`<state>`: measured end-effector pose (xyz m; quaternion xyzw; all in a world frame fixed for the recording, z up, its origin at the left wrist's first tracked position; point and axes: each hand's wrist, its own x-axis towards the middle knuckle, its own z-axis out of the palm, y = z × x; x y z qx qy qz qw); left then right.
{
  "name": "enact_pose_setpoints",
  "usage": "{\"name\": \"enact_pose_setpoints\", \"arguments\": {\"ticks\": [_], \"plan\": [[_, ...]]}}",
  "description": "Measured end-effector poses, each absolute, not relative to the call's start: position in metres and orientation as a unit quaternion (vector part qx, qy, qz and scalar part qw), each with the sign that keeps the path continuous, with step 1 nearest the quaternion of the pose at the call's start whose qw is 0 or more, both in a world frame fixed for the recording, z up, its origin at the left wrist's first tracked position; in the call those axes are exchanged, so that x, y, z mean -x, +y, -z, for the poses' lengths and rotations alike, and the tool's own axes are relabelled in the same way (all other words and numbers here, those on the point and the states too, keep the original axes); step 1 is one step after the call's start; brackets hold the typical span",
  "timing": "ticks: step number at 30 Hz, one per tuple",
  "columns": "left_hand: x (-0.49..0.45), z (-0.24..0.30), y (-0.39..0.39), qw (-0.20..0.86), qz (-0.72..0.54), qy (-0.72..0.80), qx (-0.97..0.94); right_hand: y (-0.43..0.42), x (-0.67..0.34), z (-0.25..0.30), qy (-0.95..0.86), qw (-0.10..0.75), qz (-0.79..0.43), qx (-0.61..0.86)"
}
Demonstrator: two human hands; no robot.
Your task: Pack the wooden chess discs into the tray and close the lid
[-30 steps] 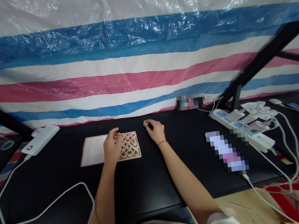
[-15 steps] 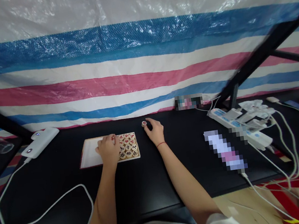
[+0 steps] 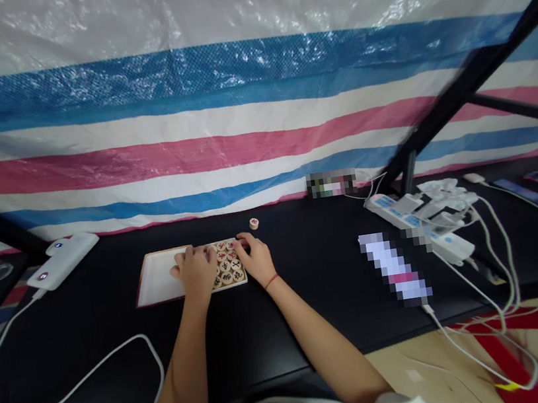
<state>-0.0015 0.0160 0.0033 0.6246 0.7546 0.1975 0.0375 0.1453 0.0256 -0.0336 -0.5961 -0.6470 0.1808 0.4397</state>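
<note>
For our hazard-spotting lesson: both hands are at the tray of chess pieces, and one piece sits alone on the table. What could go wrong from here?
1. The lone piece lies on the table beyond the tray, apart from it; it might be forgotten or knocked away.
2. The left hand and right hand crowd the packed pieces; a nudge could dislodge neighbours.
3. The tray's left half is bare, so pieces could slide if it is pushed.

Head-worn view, forward-down over the table [image 3: 313,302].
</note>
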Motion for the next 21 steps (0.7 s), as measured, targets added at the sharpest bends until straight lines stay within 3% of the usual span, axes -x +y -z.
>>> {"name": "enact_pose_setpoints", "arguments": {"ticks": [6, 14, 21], "plan": [[0.003, -0.008, 0.015, 0.087, -0.215, 0.742, -0.629, 0.024, -0.147, 0.03, -0.638, 0.449, -0.198, 0.594], [0.001, -0.016, 0.017, 0.121, -0.446, 0.59, -0.661, 0.013, -0.141, 0.015, -0.73, 0.458, -0.088, 0.5], [-0.007, -0.007, 0.016, 0.221, -0.486, 0.556, -0.638, 0.016, -0.142, 0.019, -0.725, 0.494, -0.082, 0.472]]}}
